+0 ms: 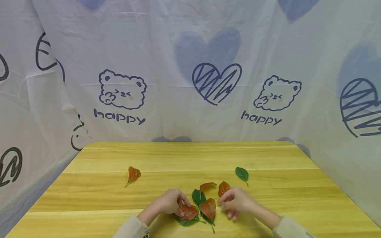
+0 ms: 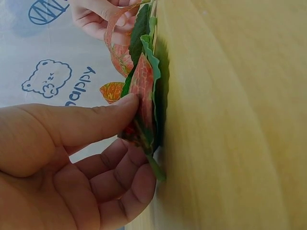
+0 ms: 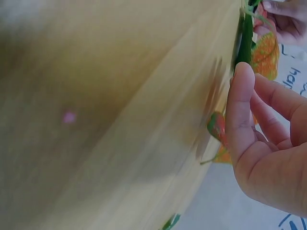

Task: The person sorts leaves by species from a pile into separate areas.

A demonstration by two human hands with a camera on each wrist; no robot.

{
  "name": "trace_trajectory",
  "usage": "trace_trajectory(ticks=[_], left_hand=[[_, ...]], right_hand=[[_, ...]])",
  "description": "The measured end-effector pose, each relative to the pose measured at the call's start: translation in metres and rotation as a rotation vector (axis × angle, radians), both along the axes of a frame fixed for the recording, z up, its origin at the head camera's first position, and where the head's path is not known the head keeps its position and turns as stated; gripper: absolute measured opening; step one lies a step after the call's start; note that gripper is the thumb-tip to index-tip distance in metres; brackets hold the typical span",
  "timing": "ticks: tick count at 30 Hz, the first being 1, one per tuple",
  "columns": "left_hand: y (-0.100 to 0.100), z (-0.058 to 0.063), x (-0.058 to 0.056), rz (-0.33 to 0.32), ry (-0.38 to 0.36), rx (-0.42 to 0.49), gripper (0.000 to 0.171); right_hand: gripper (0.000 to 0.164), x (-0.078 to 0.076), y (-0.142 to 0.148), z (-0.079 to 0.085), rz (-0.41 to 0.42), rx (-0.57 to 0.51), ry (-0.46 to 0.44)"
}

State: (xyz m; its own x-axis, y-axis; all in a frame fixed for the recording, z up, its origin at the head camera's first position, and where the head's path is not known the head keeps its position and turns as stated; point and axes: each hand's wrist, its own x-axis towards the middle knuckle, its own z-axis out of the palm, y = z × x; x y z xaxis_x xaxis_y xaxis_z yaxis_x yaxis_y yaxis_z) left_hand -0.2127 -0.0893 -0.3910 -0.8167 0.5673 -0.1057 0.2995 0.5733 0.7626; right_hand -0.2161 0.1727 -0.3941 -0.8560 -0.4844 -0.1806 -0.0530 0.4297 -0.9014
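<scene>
My left hand [image 1: 174, 202] pinches a red leaf [image 1: 189, 212] between thumb and fingers. In the left wrist view its thumb lies on that red leaf [image 2: 142, 86], with a green leaf [image 1: 188, 222] beneath. Right of it, another red leaf [image 1: 208, 209] overlaps green leaves, one of them [image 1: 197, 197] showing above. Behind them lies a narrow, curled red leaf [image 1: 207, 186]. My right hand [image 1: 238, 202] hovers just right of this cluster, fingers loosely bent and thumb near the index finger [image 3: 278, 96], nothing visible between them. It partly hides a red leaf [image 1: 224, 187].
A single red-orange leaf [image 1: 134, 175] lies farther back on the left of the wooden table [image 1: 101, 195]. One green leaf [image 1: 242, 174] lies at the back right. A printed white cloth [image 1: 166, 109] hangs behind the table and along both sides.
</scene>
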Motion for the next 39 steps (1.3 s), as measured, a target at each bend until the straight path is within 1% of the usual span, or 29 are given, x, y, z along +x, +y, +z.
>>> trace_trajectory(ticks=[7, 11, 17, 24, 28, 33, 39], left_hand=[[0.0, -0.001, -0.001, 0.004, -0.008, 0.0, 0.022], [0.0, -0.001, 0.0, 0.005, -0.016, 0.005, 0.023], [0.0, 0.0, 0.0, 0.004, -0.02, 0.006, 0.022], [0.0, 0.0, 0.0, 0.001, -0.023, 0.009, 0.022], [0.0, 0.0, 0.0, 0.002, -0.019, 0.01, 0.022], [0.0, 0.001, 0.0, 0.001, -0.019, 0.012, 0.022], [-0.001, 0.0, 0.0, 0.002, -0.025, 0.015, 0.021]], right_hand=[[0.019, 0.002, -0.01, -0.003, 0.02, 0.015, 0.009], [0.019, 0.003, -0.013, -0.003, 0.038, 0.0, 0.008], [0.024, 0.002, -0.016, -0.004, 0.051, -0.021, -0.016], [0.013, 0.002, -0.021, -0.007, 0.054, -0.035, -0.042], [0.011, 0.002, -0.022, -0.007, 0.047, -0.031, -0.05], [0.009, 0.002, -0.023, -0.007, 0.062, -0.049, -0.083], [0.016, 0.001, -0.022, -0.007, 0.039, -0.079, -0.147]])
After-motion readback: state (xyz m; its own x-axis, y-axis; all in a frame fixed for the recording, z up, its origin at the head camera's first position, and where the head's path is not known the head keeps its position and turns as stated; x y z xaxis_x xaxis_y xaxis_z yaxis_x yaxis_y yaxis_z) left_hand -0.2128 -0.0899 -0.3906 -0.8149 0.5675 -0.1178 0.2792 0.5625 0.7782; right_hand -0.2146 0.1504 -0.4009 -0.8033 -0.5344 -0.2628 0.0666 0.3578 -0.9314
